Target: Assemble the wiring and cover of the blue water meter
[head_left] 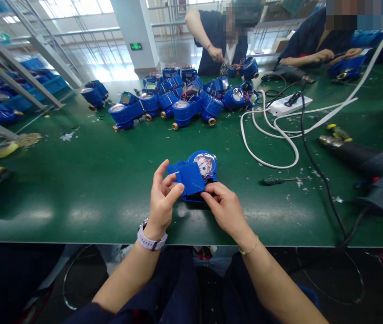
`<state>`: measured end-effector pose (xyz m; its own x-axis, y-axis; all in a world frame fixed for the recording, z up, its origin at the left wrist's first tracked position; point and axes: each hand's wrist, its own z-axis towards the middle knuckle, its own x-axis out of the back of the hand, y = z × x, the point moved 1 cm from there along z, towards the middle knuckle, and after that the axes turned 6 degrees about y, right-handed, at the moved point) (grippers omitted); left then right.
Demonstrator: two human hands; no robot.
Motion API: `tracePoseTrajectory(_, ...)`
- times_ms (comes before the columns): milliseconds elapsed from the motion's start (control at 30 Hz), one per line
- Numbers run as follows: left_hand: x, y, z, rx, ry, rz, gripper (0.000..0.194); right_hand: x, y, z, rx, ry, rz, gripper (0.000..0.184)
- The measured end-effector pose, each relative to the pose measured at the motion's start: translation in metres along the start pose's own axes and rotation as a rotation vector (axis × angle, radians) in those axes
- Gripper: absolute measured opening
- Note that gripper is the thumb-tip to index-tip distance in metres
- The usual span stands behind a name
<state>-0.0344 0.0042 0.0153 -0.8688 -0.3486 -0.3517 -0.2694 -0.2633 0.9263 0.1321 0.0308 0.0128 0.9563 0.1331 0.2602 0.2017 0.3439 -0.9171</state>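
Your left hand and right hand hold the blue plastic meter housing with a round clear window between them, at the green tabletop's near side. Your right fingertips pinch its lower edge; the left fingers are loosely spread.

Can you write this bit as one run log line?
left hand: at blue cover | right hand: at cover's near corner | beyond: blue units | right: screwdriver, power strip

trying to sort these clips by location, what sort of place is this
Probably a factory assembly workshop: a long green workbench holds a cluster of similar blue meter-like units, a heat-gun-like tool lies at the right, and co-workers across the bench handle similar blue units.
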Motion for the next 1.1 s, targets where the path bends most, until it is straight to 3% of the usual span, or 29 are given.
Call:
tracePoseTrajectory(167, 0.000, 0.002, 0.005, 0.005, -0.006, 0.005, 0.075, 0.002, 0.007, 0.003, -0.146, -0.115, 0.031, 0.016)
tracePoseTrajectory(467, 0.001, 0.002, 0.008, -0.005, -0.014, 0.003, 0.072, 0.000, 0.008, 0.005, -0.189, -0.043, 0.087, 0.023)
tracePoseTrajectory(800, 0.003, 0.000, 0.009, -0.017, -0.037, 0.007, 0.076, 0.011, 0.009, 0.003, -0.267, -0.201, 0.106, 0.042)
tracePoseTrajectory(1100, 0.005, 0.001, 0.008, -0.021, -0.038, 0.013, 0.071, 0.009, 0.011, 0.003, -0.316, 0.010, 0.201, 0.028)
